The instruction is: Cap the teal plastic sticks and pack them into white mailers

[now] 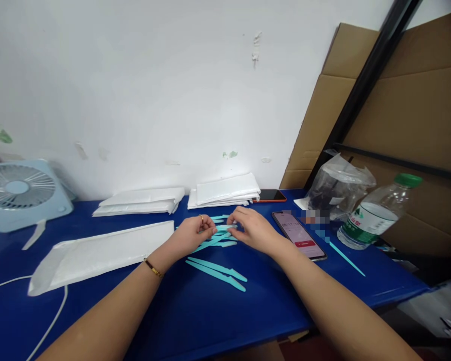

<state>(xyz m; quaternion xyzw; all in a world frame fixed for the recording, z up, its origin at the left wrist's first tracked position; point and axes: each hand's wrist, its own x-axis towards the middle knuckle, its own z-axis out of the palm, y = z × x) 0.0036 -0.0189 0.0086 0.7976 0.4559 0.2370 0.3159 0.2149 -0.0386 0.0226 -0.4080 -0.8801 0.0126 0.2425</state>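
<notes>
Several turquoise plastic strips (218, 242) lie crossed in a loose pile on the blue table (210, 321). My left hand (193, 234) pinches the left end of a turquoise piece just above the pile. At its right end, my right hand (251, 230) has thumb and fingers closed around the same piece. Two more strips (216, 273) rest side by side, nearer to me. Left of my left hand is a long white padded sleeve (108, 253), lying flat.
Two stacks of white sleeves (139, 199) (225, 190) are against the wall. A blue fan (22, 193) stands at the left. Phones (298, 235) (272, 195), a bottle (376, 213), a bagged cup (338, 185) and a single strip (346, 257) are at the right.
</notes>
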